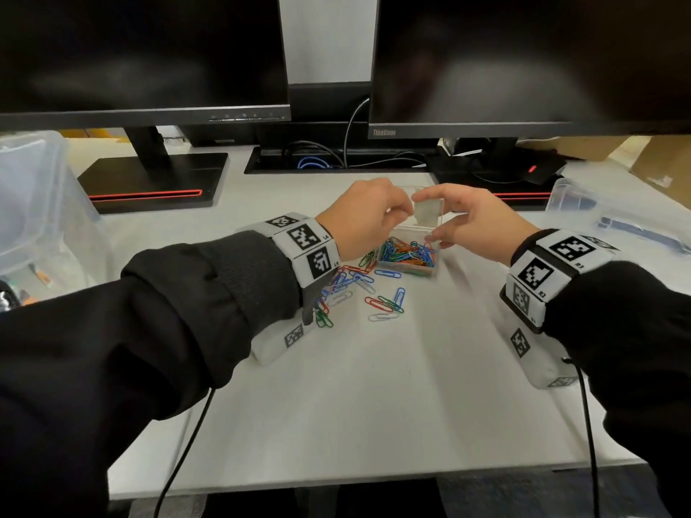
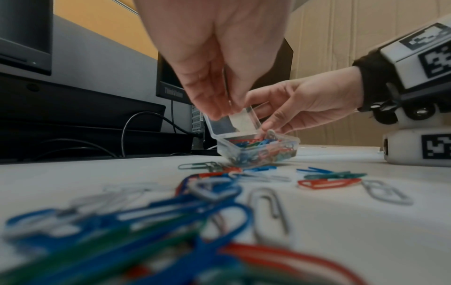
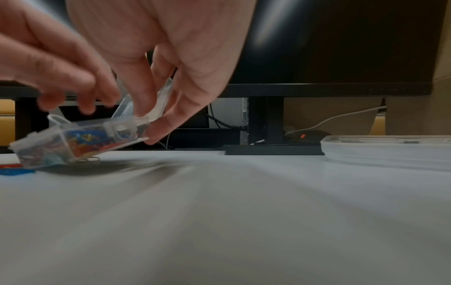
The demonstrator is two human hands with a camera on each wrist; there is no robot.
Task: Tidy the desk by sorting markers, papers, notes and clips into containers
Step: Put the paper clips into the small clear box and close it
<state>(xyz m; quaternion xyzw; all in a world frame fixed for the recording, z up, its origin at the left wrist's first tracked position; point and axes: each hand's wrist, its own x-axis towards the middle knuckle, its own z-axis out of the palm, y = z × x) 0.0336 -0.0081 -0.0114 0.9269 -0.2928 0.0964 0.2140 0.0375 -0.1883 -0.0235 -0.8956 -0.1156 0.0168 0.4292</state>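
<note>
A small clear clip box (image 1: 409, 266) full of coloured paper clips sits mid-desk, its hinged lid (image 1: 428, 213) standing up. My left hand (image 1: 392, 210) pinches the lid's top edge from the left. My right hand (image 1: 443, 220) grips the box at its right end, thumb on the lid. In the right wrist view the box (image 3: 73, 140) is tilted, its right end lifted off the desk between my right hand's fingers (image 3: 156, 133). Several loose clips (image 1: 385, 302) lie scattered in front of and left of the box, close under the left wrist (image 2: 327, 182).
Two dark monitors (image 1: 523, 61) on stands (image 1: 157, 181) line the back. A large clear bin (image 1: 33, 203) stands at far left. At the right, a clear container (image 1: 576, 196) and pens (image 1: 635, 229) lie on the desk. A cable slot (image 1: 336, 162) runs behind the box.
</note>
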